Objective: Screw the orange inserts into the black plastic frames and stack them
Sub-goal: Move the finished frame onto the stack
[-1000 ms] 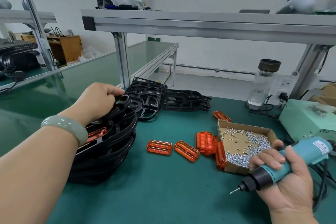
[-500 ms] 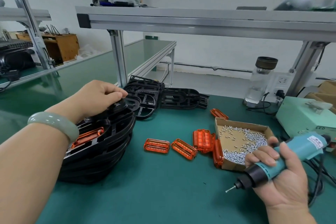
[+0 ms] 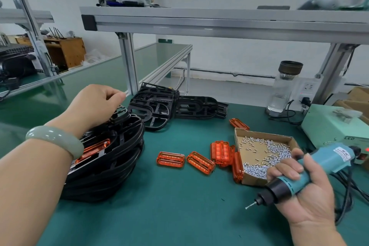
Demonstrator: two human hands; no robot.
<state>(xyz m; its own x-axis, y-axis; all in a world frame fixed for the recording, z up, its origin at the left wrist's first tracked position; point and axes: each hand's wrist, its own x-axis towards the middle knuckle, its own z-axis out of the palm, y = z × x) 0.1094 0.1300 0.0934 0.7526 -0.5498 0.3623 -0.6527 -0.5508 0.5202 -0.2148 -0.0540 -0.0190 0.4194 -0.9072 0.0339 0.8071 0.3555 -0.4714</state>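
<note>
Tall stack of black frames [image 3: 111, 166] at the left on the green table [image 3: 179, 205]. On top of it, the top frame [image 3: 123, 115], with an orange insert [image 3: 93, 149] showing through its gaps. Left hand [image 3: 93, 104] on the far, thin end of that top frame, fingers curled down round it, thumb tucked close to them. Pale green bracelet [image 3: 54, 140] on that wrist.

More black frames [image 3: 155, 110] lying farther back, just past the stack, some leaning on each other.

Loose orange inserts in the middle of the table: one flat [image 3: 170, 159], one more [image 3: 200, 163] just beside it, then a small heap [image 3: 221, 153] touching the cardboard box [image 3: 239, 136]. One more standing on its edge [image 3: 237, 168] against the side of the box, and one lying flat [image 3: 239, 124] behind it. Lots of small silver screws [image 3: 269, 152] inside the box.

Right hand [image 3: 303, 191] near the front right, held up off the table, palm up, fingers wrapped tight round a blue electric screwdriver [image 3: 319, 168]. Thin metal tip [image 3: 249, 205] pointing down and to the left, not touching anything. Black cords [image 3: 347, 185] trailing off behind it.

Farther out, a light green machine box [image 3: 329, 124] at the right, a clear bottle [image 3: 283, 90] with a dark lid behind the cardboard box, and a grey metal shelf [image 3: 219, 24] up above.
</note>
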